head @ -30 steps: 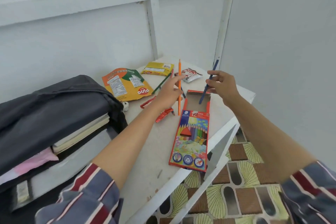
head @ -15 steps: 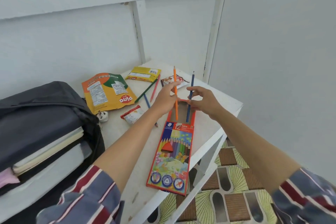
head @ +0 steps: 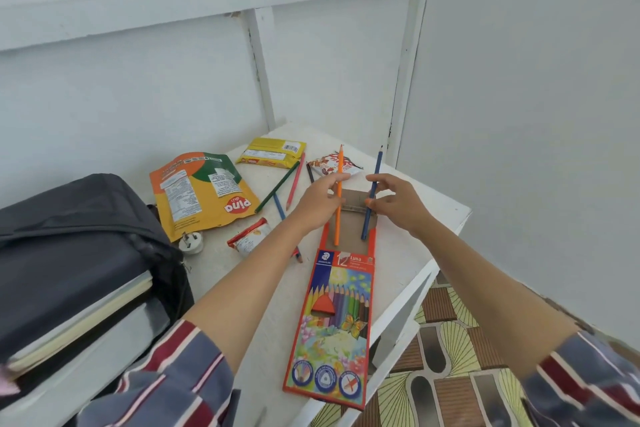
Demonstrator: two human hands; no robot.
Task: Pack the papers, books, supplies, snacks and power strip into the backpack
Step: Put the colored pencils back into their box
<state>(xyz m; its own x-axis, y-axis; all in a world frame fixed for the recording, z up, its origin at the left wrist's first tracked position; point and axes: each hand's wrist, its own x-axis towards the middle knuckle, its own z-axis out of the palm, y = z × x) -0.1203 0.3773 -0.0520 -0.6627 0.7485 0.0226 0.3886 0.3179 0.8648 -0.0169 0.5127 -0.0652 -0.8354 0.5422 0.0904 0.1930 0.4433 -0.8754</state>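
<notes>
Left grip (head: 320, 204) is pinching an orange pencil (head: 336, 229) and right grip (head: 398, 204) is pinching a blue pencil (head: 378, 163). Both pencils are tips up, with their lower ends down at the open cardboard end of the pencil box (head: 336, 322). The box lies flat on the bench (head: 398, 253), mid-frame. The backpack (head: 69, 253) sits open at 9 o'clock with books showing inside. At 11 o'clock from the box there's an orange snack pouch (head: 204, 194) and a yellow packet (head: 272, 157), plus a loose green pencil (head: 277, 188). A white plug (head: 191, 242) is just beside the pouch.
</notes>
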